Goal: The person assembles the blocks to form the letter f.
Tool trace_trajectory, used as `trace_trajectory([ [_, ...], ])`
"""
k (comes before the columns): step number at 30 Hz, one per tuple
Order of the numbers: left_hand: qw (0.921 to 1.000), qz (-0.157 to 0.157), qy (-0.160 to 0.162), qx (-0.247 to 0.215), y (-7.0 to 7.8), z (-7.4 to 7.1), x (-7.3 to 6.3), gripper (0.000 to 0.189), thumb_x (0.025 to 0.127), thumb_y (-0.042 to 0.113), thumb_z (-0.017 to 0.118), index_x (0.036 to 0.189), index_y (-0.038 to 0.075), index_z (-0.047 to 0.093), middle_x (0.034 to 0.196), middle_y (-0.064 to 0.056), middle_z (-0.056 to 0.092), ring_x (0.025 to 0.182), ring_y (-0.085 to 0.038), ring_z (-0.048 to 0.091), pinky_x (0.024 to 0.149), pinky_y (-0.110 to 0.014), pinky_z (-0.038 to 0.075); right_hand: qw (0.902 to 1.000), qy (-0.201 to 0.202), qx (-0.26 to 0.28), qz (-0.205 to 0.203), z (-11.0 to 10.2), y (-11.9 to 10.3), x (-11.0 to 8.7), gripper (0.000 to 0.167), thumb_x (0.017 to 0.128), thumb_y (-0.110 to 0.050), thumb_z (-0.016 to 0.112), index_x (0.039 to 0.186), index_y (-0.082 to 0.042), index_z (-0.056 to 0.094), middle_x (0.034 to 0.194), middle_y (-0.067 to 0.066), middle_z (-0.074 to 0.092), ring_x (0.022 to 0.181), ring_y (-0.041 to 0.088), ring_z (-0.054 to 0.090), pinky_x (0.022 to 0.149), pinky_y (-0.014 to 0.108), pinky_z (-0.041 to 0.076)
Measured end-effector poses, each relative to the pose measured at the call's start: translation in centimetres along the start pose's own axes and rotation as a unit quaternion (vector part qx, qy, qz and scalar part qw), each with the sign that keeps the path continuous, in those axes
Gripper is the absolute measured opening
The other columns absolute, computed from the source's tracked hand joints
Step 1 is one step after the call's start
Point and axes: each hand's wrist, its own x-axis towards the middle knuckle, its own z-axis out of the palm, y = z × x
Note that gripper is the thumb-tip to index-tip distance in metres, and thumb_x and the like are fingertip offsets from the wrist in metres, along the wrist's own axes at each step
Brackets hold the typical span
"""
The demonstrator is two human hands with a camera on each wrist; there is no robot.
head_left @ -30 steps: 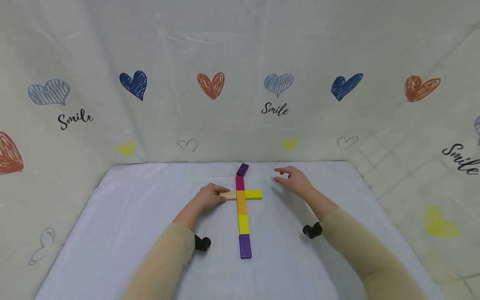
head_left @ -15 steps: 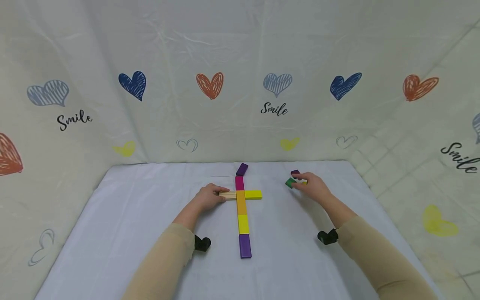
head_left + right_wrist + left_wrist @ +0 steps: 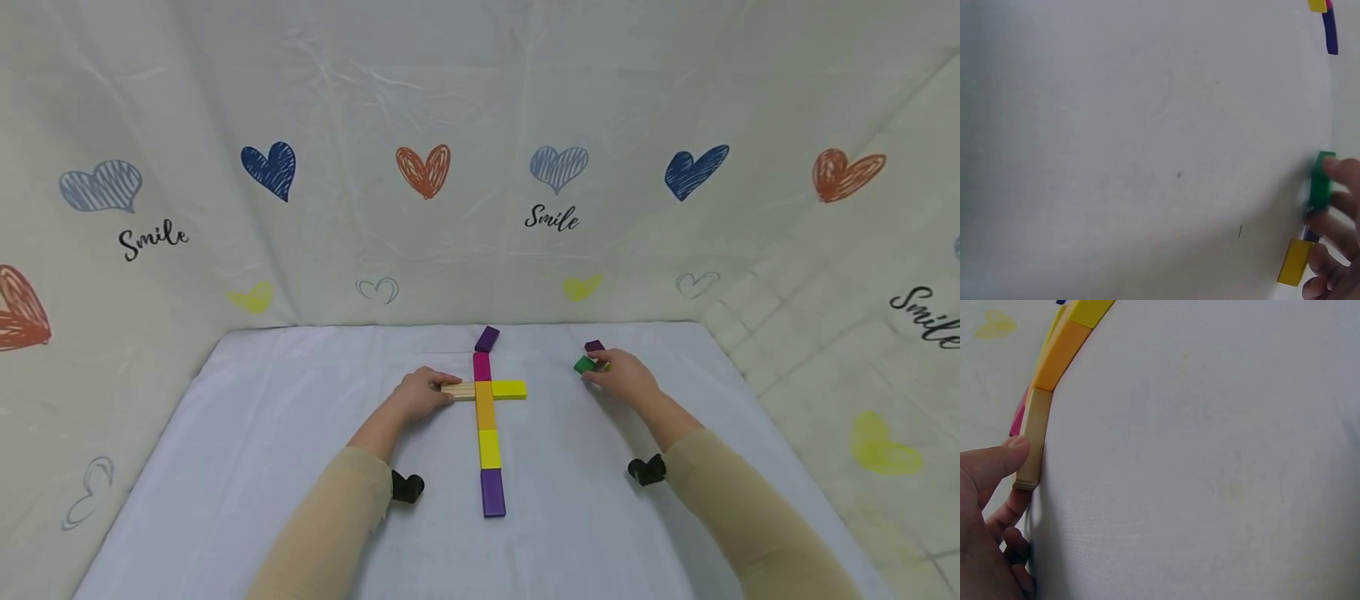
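My left hand (image 3: 422, 393) pinches a plain wooden block (image 3: 459, 391) between thumb and fingers. In the left wrist view this wooden block (image 3: 1034, 437) meets the end of an orange block (image 3: 1063, 353). On the table, the orange block (image 3: 485, 406) has a yellow block (image 3: 509, 390) on its right, a magenta block (image 3: 482, 367) behind it, and a yellow block (image 3: 489, 449) then a purple block (image 3: 492, 493) in front. My right hand (image 3: 628, 377) pinches a green block (image 3: 584, 364) at the right. In the right wrist view the thumb lies on the green block (image 3: 1320, 181).
A dark purple block (image 3: 487, 338) lies slanted at the far end of the row. Another dark block (image 3: 594, 345) lies just behind my right fingers, and a yellow block (image 3: 1295, 262) sits beside them. A printed cloth wall (image 3: 480, 250) rises behind the white table (image 3: 300, 467).
My right hand has moved right, away from the row, and now pinches the green block, which it uncovered from behind itself. My left hand keeps its place on the wooden block.
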Motion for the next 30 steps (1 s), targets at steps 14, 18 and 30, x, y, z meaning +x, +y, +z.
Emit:
trace_trajectory([
  [14, 0.9999, 0.006, 0.006, 0.006, -0.1, 0.1, 0.1, 0.031, 0.092, 0.026, 0.069, 0.122, 0.032, 0.072, 0.125, -0.006, 0.057, 0.118, -0.030, 0.047, 0.103, -0.052, 0.036, 0.9996, 0.019, -0.013, -0.014, -0.1, -0.5, 0.2, 0.052, 0.096, -0.031, 0.064, 0.142, -0.011, 0.055, 0.138, 0.020, 0.055, 0.129, 0.042, 0.046, 0.102, 0.058, 0.040],
  [18, 0.9999, 0.004, 0.009, 0.007, -0.1, 0.1, 0.1, 0.031, 0.092, 0.027, 0.069, 0.122, 0.032, 0.072, 0.124, -0.005, 0.057, 0.118, -0.030, 0.046, 0.102, -0.051, 0.037, 0.9994, 0.023, -0.010, -0.022, -0.5, -0.9, 0.0, 0.050, 0.096, -0.031, 0.064, 0.143, -0.014, 0.055, 0.139, 0.019, 0.055, 0.131, 0.043, 0.043, 0.101, 0.058, 0.040],
  [30, 1.0000, 0.002, 0.007, 0.002, 0.0, 0.1, -0.1, 0.030, 0.092, 0.027, 0.069, 0.122, 0.032, 0.072, 0.123, -0.005, 0.056, 0.116, -0.029, 0.046, 0.101, -0.051, 0.038, 0.9993, 0.027, -0.013, -0.021, 0.0, -4.2, 1.2, 0.047, 0.097, -0.029, 0.064, 0.142, -0.017, 0.057, 0.136, 0.016, 0.058, 0.124, 0.035, 0.051, 0.101, 0.053, 0.042],
])
